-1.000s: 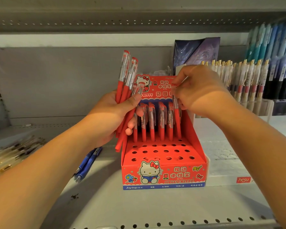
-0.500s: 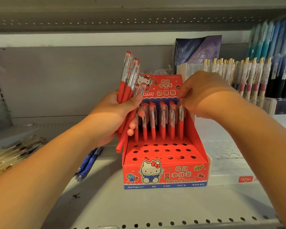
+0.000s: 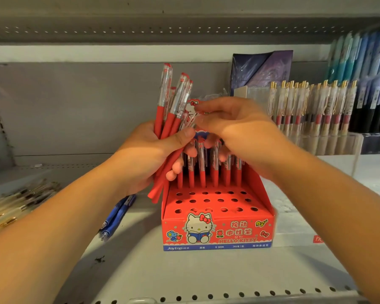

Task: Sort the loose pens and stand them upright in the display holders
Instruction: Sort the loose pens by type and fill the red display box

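- As seen from above: red display holder (image 3: pixel 217 229) on shelf (image 3: pixel 206 277), upright pens (image 3: pixel 202 172) filling back row.
- Left hand (image 3: pixel 145 154) gripping loose red pens (image 3: pixel 162 110) beside it.
- Right hand (image 3: pixel 235 128) moved from back row onto them; grip blurred, impossible to tell.

Two bare forearms (image 3: pixel 59 218) in shot, with the left hand (image 3: pixel 149 150) and right hand (image 3: pixel 235 128) bare as well. Nails trimmed short, left thumbnail (image 3: pixel 188 133) plain.

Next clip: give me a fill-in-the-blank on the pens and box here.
The left hand grips a bundle of ___ pens. In the box, standing pens fill only the ___ row. The loose pens on the shelf left of the box are ___. Missing: red; back; blue.
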